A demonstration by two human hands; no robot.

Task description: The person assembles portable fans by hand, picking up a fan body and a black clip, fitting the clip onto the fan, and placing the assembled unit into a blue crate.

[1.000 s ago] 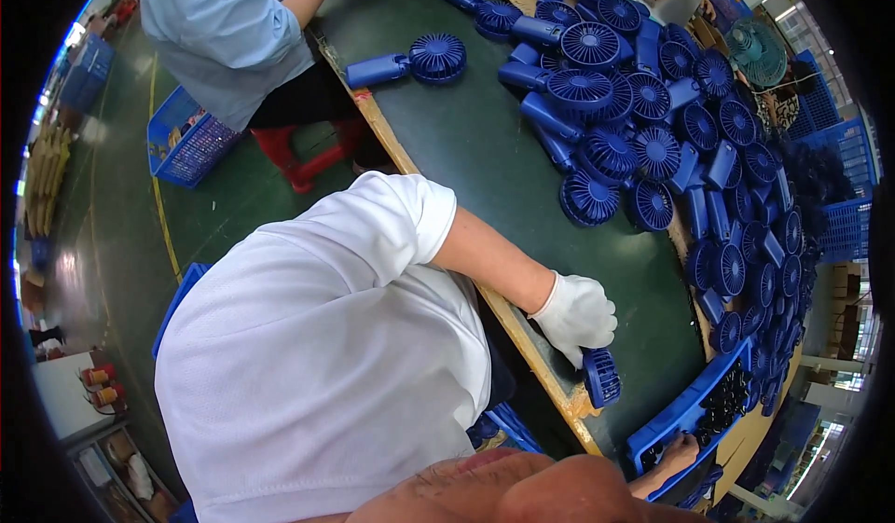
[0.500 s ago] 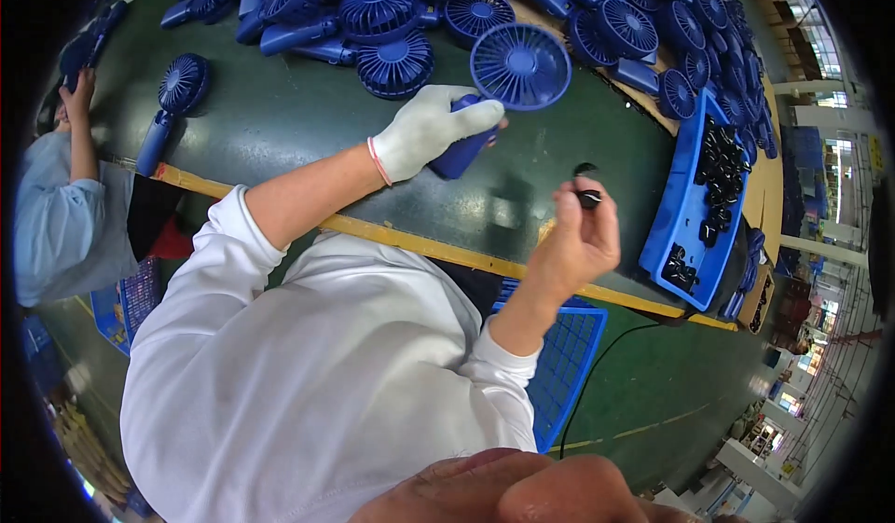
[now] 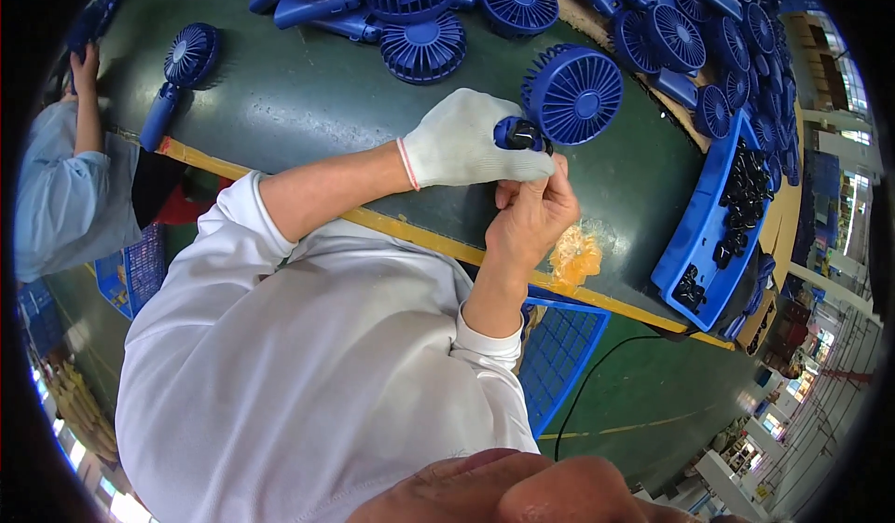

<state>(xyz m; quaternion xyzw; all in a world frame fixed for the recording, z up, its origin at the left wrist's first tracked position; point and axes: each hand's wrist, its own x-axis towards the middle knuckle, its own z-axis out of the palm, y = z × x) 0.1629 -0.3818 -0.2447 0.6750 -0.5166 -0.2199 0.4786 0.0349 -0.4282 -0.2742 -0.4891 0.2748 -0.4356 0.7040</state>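
Note:
My left hand, in a white glove, is closed around the handle of a blue handheld fan. The fan's round grille faces up and lies to the right of the glove. A glossy black rounded part shows at the blue handle end between the gloved fingers. Close against the glove, my bare right hand has its fingers pinched at a second small dark part beside the handle; the fingertips partly hide it.
Many blue fans are heaped along the far side of the green table. One fan lies apart at left. A blue tray of black parts stands at right. Another person's arm is at far left.
My right hand has moved left to the fan with the small black parts. The fan has turned and shifted right in my left hand; its handle end now faces up.

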